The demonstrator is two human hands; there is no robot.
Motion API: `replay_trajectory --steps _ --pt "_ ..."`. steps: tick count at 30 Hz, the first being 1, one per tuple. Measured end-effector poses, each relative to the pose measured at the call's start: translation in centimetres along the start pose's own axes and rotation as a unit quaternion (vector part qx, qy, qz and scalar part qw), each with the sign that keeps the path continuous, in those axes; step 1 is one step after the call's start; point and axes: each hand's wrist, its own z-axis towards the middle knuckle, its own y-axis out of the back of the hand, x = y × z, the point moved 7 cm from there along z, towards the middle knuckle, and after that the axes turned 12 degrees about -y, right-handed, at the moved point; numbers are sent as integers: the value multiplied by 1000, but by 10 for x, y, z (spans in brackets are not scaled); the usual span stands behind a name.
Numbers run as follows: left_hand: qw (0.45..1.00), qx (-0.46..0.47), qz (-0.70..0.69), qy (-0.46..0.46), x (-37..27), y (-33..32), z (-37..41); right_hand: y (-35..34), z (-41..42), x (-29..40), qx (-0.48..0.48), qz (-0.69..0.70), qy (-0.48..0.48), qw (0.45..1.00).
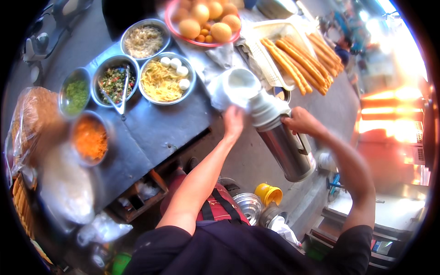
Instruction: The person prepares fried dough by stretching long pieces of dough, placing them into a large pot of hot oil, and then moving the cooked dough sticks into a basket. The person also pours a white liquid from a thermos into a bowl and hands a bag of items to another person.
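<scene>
My right hand grips the handle of a steel vacuum flask, which is tilted with its pale neck toward a whitish round container. Glare and blur hide whether anything flows between them. My left hand is at the lower edge of that container, its fingers seeming to hold it. To the left, a steel bowl of yellow shreds with several peeled eggs stands beside a steel bowl of chopped greens with metal tongs in it.
Fried dough sticks lie by a cream plastic basket. A red-rimmed basket holds round fried balls. Bowls of pale shreds, green pieces and orange shreds stand on the metal table. A yellow bucket is below.
</scene>
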Motion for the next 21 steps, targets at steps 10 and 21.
replay_trajectory --steps 10,21 --pt "999 2 35 24 -40 15 -8 4 3 5 5 -45 7 999" --pt "993 -80 -57 70 -28 28 -22 5 9 3 5 -36 19 999"
